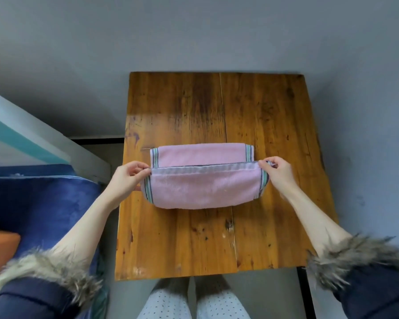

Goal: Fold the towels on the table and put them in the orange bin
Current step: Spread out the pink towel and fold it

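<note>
Here, pink towel (pixel 203 189), stripe-ended, seemingly half-folded

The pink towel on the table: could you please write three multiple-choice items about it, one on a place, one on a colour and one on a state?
1. Where does the towel lie?
A. on the wooden table
B. on the floor
C. in a drawer

2. What colour is the main cloth of the towel?
A. yellow
B. pink
C. black

3. How are the hands placed on the towel?
A. both are off it
B. only one touches it
C. the left hand and the right hand each pinch an end of its lifted edge

Answers: 1 A, since the wood shows all round it; 2 B, with striped bands only at the ends; 3 C, since fingers close on the hem at both sides.
</note>
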Motion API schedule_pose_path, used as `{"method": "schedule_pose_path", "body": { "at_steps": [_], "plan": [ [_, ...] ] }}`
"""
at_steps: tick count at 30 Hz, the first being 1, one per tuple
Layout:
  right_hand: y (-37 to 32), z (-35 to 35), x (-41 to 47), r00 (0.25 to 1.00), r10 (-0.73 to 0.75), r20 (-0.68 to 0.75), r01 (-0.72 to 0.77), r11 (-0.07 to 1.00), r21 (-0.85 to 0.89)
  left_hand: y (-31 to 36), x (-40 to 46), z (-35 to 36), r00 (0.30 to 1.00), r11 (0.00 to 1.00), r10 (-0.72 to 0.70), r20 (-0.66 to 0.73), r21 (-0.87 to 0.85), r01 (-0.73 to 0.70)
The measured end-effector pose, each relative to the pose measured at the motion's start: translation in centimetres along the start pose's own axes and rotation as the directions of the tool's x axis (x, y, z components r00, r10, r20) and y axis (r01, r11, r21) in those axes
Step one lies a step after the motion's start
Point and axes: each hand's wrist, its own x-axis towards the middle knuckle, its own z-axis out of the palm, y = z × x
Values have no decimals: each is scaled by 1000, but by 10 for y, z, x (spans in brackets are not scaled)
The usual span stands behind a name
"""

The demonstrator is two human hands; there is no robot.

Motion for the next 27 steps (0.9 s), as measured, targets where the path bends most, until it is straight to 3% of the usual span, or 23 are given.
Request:
{"method": "schedule_pose_path", "body": {
  "at_steps": [4, 15, 21, 27],
  "plan": [
    [-7, 13, 33, 999, -24, -23, 23, 1000, -14, 5, 35, -1, 998, 999, 31, -60, 29, -29],
    [-7, 49, 96, 995, 43, -93, -43, 999, 3, -13, 107, 9, 994, 996, -64, -88, 61, 69],
    [5, 57, 115, 993, 96, -62, -100, 994, -51, -24, 128, 20, 988, 988, -115, -107, 89, 125],
    [13, 66, 122, 992, 71, -103, -84, 988, -130, -33, 133, 31, 966, 960, -122, -229, 219, 173]
  ]
}}
